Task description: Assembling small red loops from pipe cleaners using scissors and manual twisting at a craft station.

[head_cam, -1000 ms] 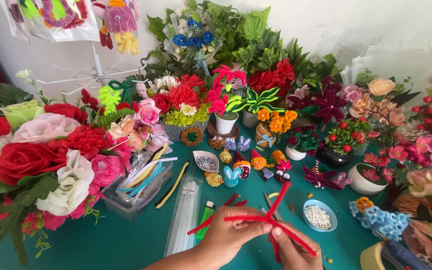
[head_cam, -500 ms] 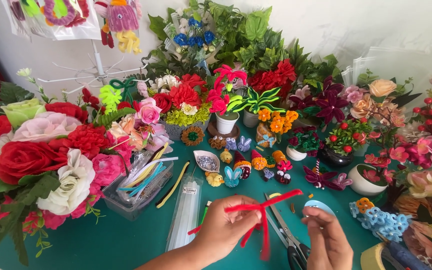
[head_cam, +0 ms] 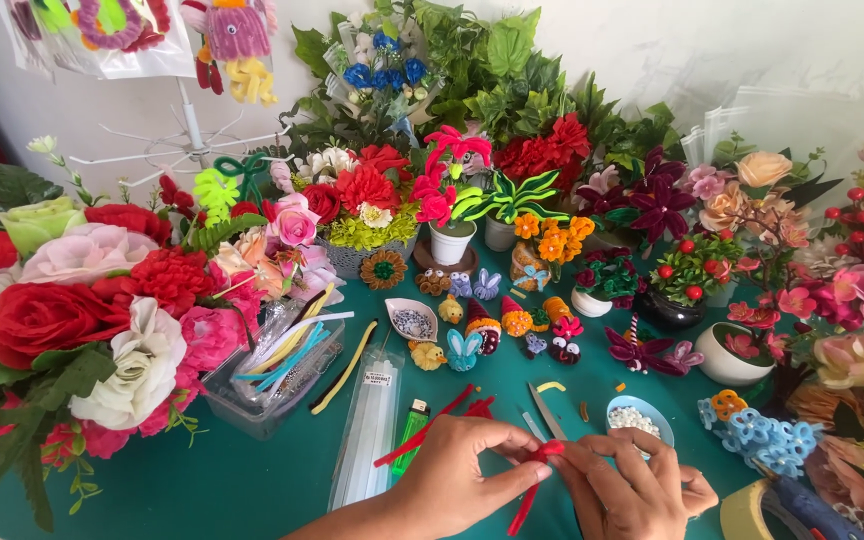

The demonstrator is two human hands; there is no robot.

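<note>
My left hand point(head_cam: 457, 480) comes in from the near edge, thumb & forefinger pinched shut on a red fuzzy pipe-cleaner stem point(head_cam: 535, 468). My right hand point(head_cam: 632, 490) sits just beside it, knuckles up, fingers curled & gripping the same stem at its bunched red end, so both hands meet at the near centre of the teal table cloth point(head_cam: 202, 480). One end of the stem hangs down toward the near edge below my fingers; more red stems point(head_cam: 432, 425) run out to the left from under my left hand.

Just beyond my knuckles: grey scissors blades point(head_cam: 547, 410) & a small blue dish of white beads point(head_cam: 637, 415). Left of my left hand lie a green lighter point(head_cam: 412, 425) & a clear pack of glue sticks point(head_cam: 372, 425); further left, a clear plastic box of coloured stems point(head_cam: 272, 375). Far side: rows of small pipe-cleaner figures point(head_cam: 472, 340) & potted flowers. Big fabric roses point(head_cam: 62, 300) fill the left. Near right: blue pipe-cleaner blossoms point(head_cam: 757, 435), yellow tape roll point(head_cam: 747, 512).
</note>
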